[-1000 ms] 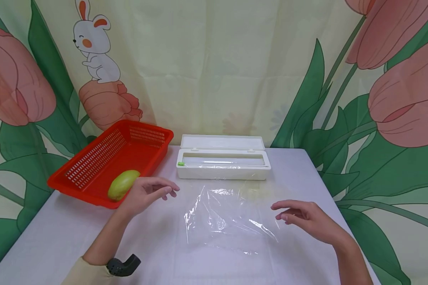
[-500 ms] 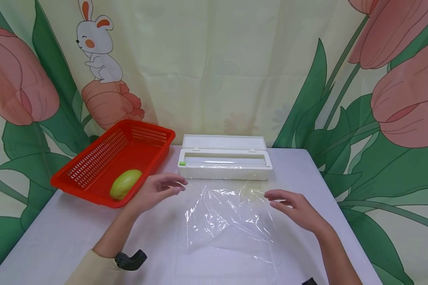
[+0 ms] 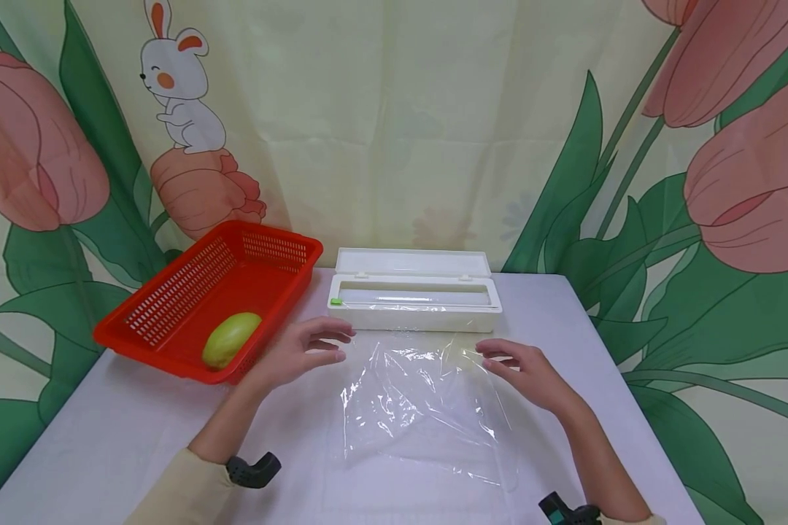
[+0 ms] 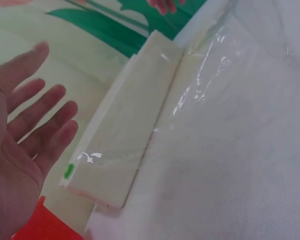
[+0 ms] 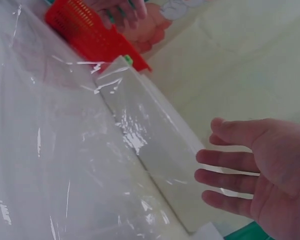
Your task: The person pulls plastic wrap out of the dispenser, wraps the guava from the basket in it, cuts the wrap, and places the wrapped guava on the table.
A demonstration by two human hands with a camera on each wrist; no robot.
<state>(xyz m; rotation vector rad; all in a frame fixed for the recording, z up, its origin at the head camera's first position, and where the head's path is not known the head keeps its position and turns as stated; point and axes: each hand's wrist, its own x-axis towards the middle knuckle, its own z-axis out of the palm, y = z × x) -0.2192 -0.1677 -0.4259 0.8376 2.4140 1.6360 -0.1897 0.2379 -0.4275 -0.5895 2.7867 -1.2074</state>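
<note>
Two open hands hover at the far corners of a sheet of cling film.

The left hand [image 3: 298, 351] and right hand [image 3: 522, 367] hang with fingers relaxed and spread, grasping nothing, one at each far corner of the cling film [image 3: 420, 405], which lies wrinkled mid-table [image 3: 105, 437]. Its far edge meets the white dispenser box [image 3: 414, 300] near the table's far edge. A green fruit [image 3: 230, 339] sits in the red basket [image 3: 171, 306] at the far left corner.
</note>
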